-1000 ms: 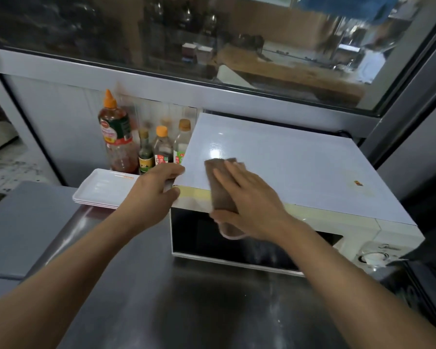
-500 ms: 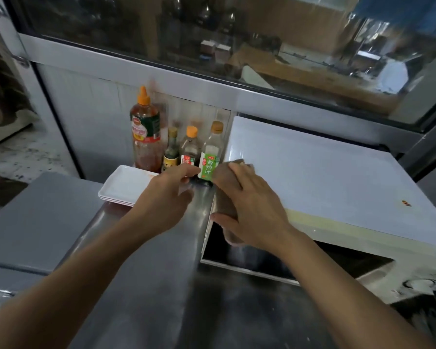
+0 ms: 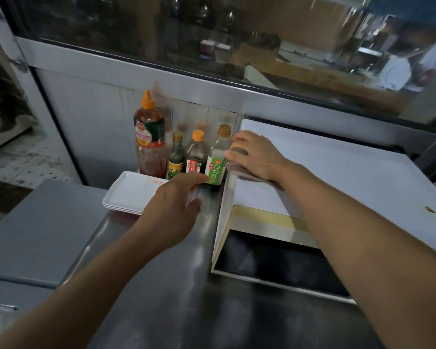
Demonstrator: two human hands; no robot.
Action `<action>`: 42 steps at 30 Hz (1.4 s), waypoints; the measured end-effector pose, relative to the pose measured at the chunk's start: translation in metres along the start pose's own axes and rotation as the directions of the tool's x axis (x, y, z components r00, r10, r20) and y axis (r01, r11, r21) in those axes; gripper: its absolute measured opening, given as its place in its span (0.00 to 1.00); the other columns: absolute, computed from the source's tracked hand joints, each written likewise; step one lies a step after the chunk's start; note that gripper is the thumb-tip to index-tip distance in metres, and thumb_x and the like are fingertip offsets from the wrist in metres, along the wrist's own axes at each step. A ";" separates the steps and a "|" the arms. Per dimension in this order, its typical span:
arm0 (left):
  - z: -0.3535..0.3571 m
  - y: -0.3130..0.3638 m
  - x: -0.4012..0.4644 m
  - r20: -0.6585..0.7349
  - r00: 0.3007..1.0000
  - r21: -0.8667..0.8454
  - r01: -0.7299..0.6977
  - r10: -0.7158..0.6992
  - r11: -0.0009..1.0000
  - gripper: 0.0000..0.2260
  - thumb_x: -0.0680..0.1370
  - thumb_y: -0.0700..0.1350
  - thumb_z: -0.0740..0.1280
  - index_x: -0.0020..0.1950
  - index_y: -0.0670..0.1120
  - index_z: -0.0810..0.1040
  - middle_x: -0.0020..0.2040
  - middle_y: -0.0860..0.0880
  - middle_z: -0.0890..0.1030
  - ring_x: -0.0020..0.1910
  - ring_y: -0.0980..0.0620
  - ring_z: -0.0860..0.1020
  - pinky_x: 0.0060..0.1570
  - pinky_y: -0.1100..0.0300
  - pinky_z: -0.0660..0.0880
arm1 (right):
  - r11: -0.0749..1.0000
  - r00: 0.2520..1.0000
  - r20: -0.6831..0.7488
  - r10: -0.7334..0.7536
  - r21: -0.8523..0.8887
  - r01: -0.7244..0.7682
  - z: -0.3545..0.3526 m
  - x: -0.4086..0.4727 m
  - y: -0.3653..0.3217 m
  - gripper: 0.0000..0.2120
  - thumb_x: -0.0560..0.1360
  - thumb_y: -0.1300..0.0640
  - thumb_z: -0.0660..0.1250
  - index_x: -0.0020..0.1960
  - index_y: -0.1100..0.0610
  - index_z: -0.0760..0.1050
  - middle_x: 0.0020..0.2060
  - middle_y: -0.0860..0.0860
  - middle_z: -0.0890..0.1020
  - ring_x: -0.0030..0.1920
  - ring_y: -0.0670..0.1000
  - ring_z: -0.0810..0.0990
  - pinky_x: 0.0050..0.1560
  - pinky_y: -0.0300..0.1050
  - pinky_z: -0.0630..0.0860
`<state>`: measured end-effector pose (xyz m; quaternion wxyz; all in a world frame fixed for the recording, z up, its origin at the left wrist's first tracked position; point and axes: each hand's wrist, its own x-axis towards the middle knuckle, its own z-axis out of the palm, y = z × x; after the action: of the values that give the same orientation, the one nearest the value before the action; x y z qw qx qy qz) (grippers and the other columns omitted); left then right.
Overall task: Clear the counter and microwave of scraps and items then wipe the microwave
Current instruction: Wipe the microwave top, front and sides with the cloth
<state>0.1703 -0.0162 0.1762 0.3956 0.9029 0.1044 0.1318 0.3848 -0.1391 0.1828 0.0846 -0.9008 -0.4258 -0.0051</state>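
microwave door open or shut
Shut: the microwave door's dark glass sits flush in the front frame, with no gap showing.

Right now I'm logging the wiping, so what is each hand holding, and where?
The right hand presses a brown cloth flat on the microwave top's left edge. The left hand holds nothing.

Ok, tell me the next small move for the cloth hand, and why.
Probably draw the right hand and its cloth rightward across the microwave top. The cloth sits at the top's far left edge, while an orange spot remains near the right side.
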 end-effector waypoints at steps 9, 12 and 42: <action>-0.003 0.009 -0.012 0.020 0.997 0.037 -0.074 0.073 0.997 0.20 0.78 0.37 0.63 0.69 0.49 0.69 0.66 0.50 0.74 0.62 0.54 0.72 0.55 0.66 0.65 | 0.997 0.996 -0.067 -0.064 0.046 0.067 0.005 -0.078 -0.046 0.33 0.70 0.33 0.45 0.59 0.50 0.75 0.65 0.47 0.69 0.66 0.49 0.65 0.66 0.49 0.60; 0.000 0.012 -0.013 0.008 0.992 0.037 -0.125 0.124 0.992 0.20 0.76 0.34 0.63 0.68 0.45 0.70 0.64 0.47 0.75 0.61 0.51 0.73 0.54 0.69 0.64 | 0.988 0.984 -0.115 -0.133 -0.095 0.123 0.010 -0.115 -0.062 0.29 0.71 0.34 0.53 0.65 0.49 0.71 0.67 0.49 0.67 0.66 0.51 0.66 0.64 0.48 0.62; 0.094 0.084 -0.009 0.072 0.946 0.411 -0.316 0.315 0.855 0.11 0.72 0.38 0.66 0.54 0.45 0.78 0.57 0.47 0.78 0.57 0.44 0.72 0.56 0.48 0.67 | 0.950 0.939 -0.275 0.207 -0.172 -0.260 0.007 -0.240 0.009 0.31 0.77 0.46 0.61 0.75 0.51 0.54 0.75 0.51 0.58 0.75 0.54 0.54 0.74 0.55 0.46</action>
<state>0.1988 -0.1396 0.1756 0.1665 0.9713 -0.0195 0.1685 0.2383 -0.3270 0.1553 0.0447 -0.9408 -0.2984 -0.1542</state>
